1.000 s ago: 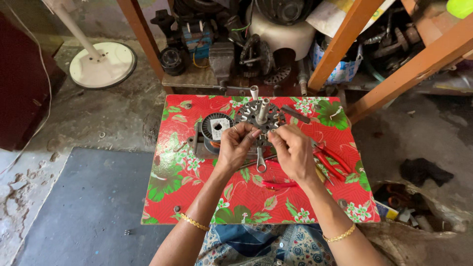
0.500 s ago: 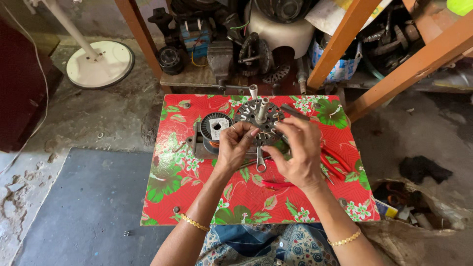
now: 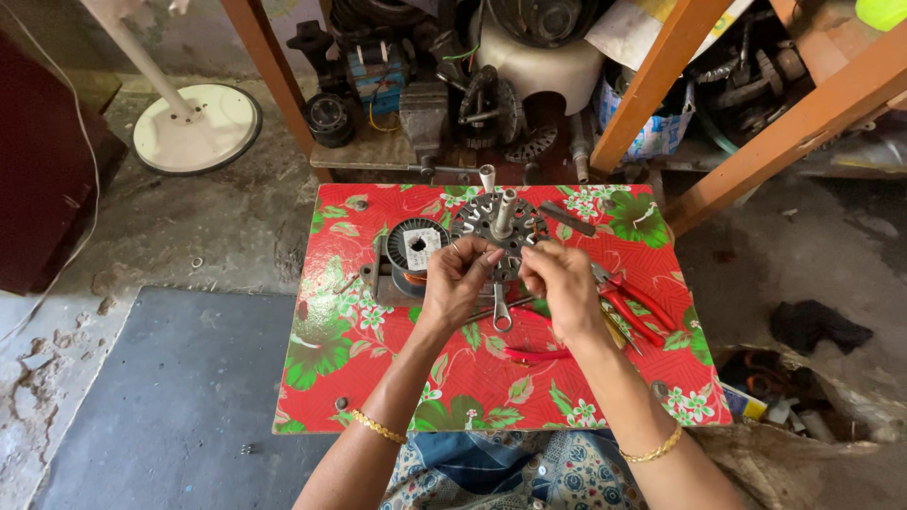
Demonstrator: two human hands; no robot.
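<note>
A round metal motor stator [image 3: 499,225] with a central shaft stands on a small table covered in red floral cloth [image 3: 378,378]. My left hand [image 3: 460,281] rests against its near left rim, fingers curled and pinching at the rim. My right hand [image 3: 559,283] is at the near right rim, fingertips pinched together; something thin like wire may be between them, too small to tell. A spool of copper wire [image 3: 413,249] sits just left of my left hand.
Red-handled pliers [image 3: 631,307], a spanner [image 3: 500,312] and other red-handled tools [image 3: 534,354] lie on the cloth near my hands. Behind the table stand an orange wooden frame [image 3: 652,90] and a shelf of motor parts. A white fan base [image 3: 196,127] sits far left.
My right hand has shifted slightly back toward me and right along the stator rim. My left hand stays at the left rim.
</note>
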